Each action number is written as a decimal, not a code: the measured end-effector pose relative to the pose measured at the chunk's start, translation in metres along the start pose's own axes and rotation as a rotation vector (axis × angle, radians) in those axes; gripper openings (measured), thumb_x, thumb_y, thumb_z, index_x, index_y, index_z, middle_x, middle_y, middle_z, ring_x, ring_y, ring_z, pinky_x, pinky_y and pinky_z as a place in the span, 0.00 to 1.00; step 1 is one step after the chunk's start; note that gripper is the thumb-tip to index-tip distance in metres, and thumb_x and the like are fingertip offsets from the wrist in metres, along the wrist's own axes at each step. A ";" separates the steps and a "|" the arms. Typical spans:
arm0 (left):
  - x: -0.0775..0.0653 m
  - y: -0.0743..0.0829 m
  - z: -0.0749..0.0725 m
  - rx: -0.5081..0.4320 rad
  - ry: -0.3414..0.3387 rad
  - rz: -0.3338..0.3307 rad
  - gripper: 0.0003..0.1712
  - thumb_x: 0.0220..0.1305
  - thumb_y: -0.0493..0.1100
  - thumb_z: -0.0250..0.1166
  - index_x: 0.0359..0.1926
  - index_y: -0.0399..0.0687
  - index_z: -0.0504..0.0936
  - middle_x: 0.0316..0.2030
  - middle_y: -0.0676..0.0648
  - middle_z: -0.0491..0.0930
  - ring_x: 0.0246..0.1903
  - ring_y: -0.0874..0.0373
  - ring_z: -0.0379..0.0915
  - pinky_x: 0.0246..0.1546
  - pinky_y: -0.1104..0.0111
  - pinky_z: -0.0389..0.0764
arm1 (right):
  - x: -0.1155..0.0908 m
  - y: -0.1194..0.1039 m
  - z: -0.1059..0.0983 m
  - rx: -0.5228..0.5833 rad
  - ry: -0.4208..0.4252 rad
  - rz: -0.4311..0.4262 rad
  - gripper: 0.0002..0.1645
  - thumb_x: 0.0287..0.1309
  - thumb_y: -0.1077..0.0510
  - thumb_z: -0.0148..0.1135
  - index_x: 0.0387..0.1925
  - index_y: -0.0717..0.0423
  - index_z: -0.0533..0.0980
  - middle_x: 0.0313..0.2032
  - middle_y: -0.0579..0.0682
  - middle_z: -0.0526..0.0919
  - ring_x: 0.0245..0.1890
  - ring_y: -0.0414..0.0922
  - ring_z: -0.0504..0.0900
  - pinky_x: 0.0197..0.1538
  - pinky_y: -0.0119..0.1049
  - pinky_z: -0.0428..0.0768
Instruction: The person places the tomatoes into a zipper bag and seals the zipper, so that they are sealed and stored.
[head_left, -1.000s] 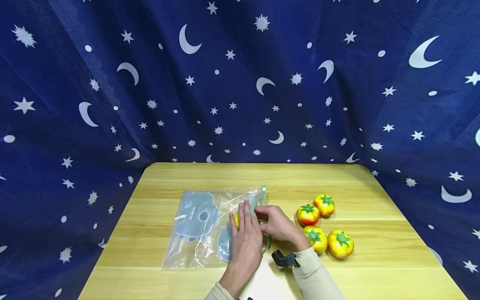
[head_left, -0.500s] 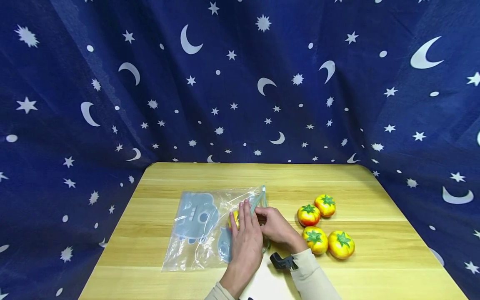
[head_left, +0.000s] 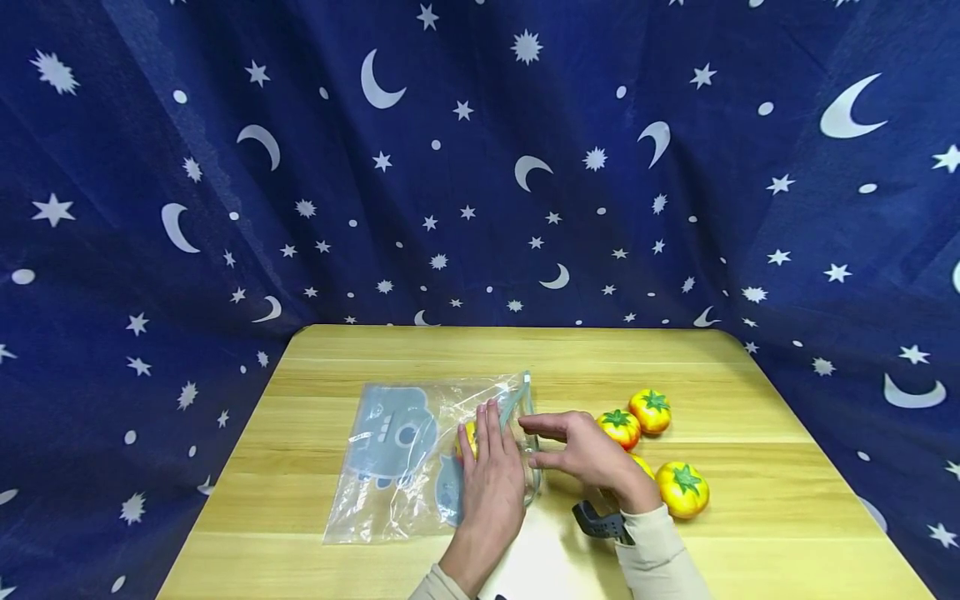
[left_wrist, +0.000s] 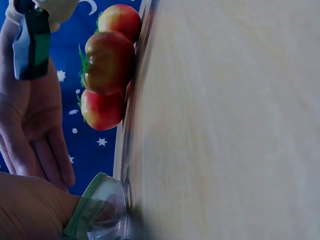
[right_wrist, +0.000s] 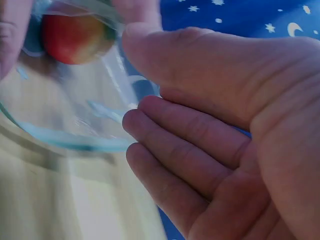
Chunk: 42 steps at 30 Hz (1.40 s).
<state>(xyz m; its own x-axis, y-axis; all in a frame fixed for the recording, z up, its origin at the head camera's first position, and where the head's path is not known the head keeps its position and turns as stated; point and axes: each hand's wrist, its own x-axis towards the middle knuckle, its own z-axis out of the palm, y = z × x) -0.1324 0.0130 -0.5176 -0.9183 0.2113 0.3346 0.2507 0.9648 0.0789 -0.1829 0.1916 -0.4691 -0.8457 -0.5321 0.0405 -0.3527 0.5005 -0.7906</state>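
A clear zip bag [head_left: 393, 521] with pale blue cartoon prints lies on the table, its mouth toward the right. My left hand [head_left: 491, 483] lies over its mouth end with straight fingers, holding the upper edge raised; its thumb is hidden in the head view. Inside the bag, a red-yellow tomato [right_wrist: 77, 37] shows through the gaping mouth in the right wrist view. Just right of that mouth, my right hand [head_left: 588, 454] has thumb and fingers apart with nothing between them. The left wrist view shows the greenish zip rim [left_wrist: 85, 210] standing up from the table beside the left hand.
To the right, a group of tomatoes with green leafy tops includes a front one [head_left: 682, 490] and a back one [head_left: 651, 411]; my right forearm partly covers the group. The wooden table [head_left: 360, 350] ends at a dark blue star-and-moon curtain [head_left: 480, 167].
My right hand has drawn back to the right out of the bag's mouth, its fingers spreading from the thumb. The left hand and the bag stay nearly in place.
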 end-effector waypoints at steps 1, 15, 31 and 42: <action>0.000 0.000 0.000 -0.004 -0.001 -0.002 0.41 0.54 0.32 0.79 0.69 0.30 0.77 0.83 0.26 0.58 0.83 0.32 0.56 0.78 0.32 0.63 | -0.003 -0.001 -0.003 -0.008 0.005 0.008 0.35 0.65 0.57 0.79 0.70 0.62 0.80 0.66 0.60 0.86 0.68 0.60 0.85 0.70 0.57 0.79; -0.001 0.001 0.002 -0.048 0.002 -0.015 0.33 0.61 0.27 0.73 0.68 0.30 0.78 0.83 0.26 0.57 0.84 0.31 0.53 0.78 0.31 0.62 | -0.043 -0.007 -0.043 -0.114 0.097 0.036 0.36 0.63 0.49 0.81 0.68 0.59 0.82 0.63 0.59 0.88 0.66 0.60 0.86 0.66 0.56 0.83; 0.001 -0.001 0.003 -0.083 0.027 -0.015 0.35 0.58 0.27 0.73 0.67 0.27 0.77 0.83 0.23 0.55 0.84 0.30 0.51 0.78 0.30 0.61 | -0.098 0.010 -0.074 -0.133 0.170 0.167 0.35 0.61 0.49 0.82 0.68 0.52 0.84 0.65 0.52 0.88 0.65 0.41 0.85 0.61 0.26 0.82; 0.000 -0.001 0.005 -0.069 0.033 -0.017 0.34 0.58 0.27 0.72 0.67 0.27 0.78 0.81 0.24 0.59 0.83 0.30 0.56 0.77 0.31 0.63 | -0.143 0.029 -0.091 -0.194 0.277 0.200 0.31 0.60 0.54 0.83 0.64 0.50 0.86 0.62 0.52 0.90 0.59 0.19 0.79 0.55 0.15 0.76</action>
<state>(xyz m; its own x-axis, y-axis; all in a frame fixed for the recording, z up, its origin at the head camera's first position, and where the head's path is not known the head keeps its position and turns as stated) -0.1344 0.0133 -0.5220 -0.9123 0.1884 0.3636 0.2568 0.9549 0.1494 -0.1087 0.3449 -0.4424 -0.9722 -0.2194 0.0819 -0.2166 0.7095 -0.6706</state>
